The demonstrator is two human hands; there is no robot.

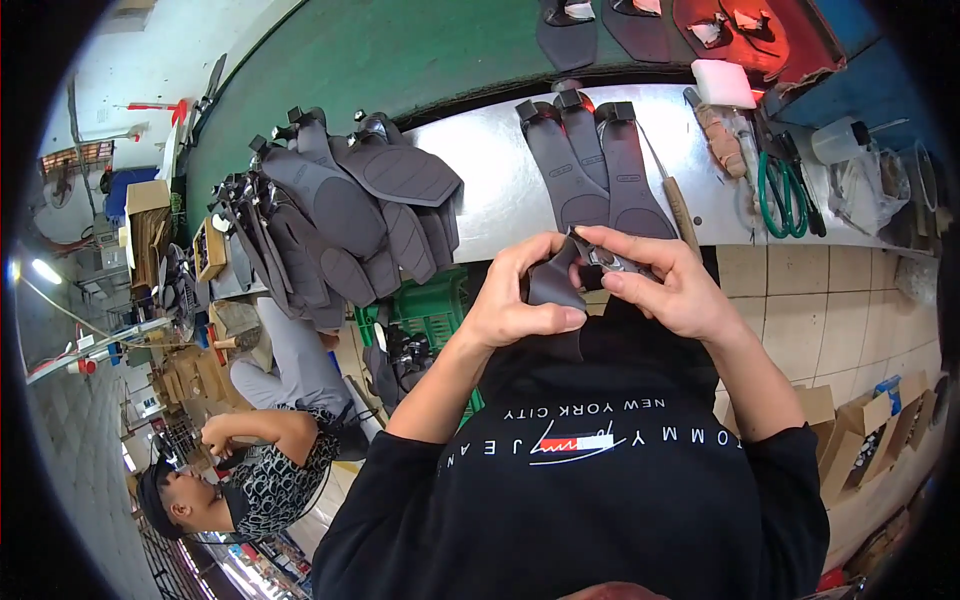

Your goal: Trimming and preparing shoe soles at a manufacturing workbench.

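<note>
My left hand (pixel 525 300) is wrapped round a dark grey shoe sole (pixel 555 285), its thumb pressed along the near face. The fingers of my right hand (pixel 675 285) pinch the sole's far end, where a shiny black piece (pixel 603 258) shows between them. Both hands are close together in front of my body, just short of the bench edge. Part of the sole is hidden by my fingers. Just beyond them, several matching soles (pixel 580 165) with black block-shaped ends lie on the metal bench. A tool with a wooden handle (pixel 680 212) and a thin shaft lies to their right.
A pile of grey soles (pixel 330 210) overhangs the bench (pixel 480 140) at left. Green-handled scissors (pixel 783 195), a wrapped-handle tool (pixel 716 135) and a white block (pixel 723 83) lie right. Sandals rest on the green surface (pixel 430 45). A person (pixel 260 460) sits left, near a green crate (pixel 430 310).
</note>
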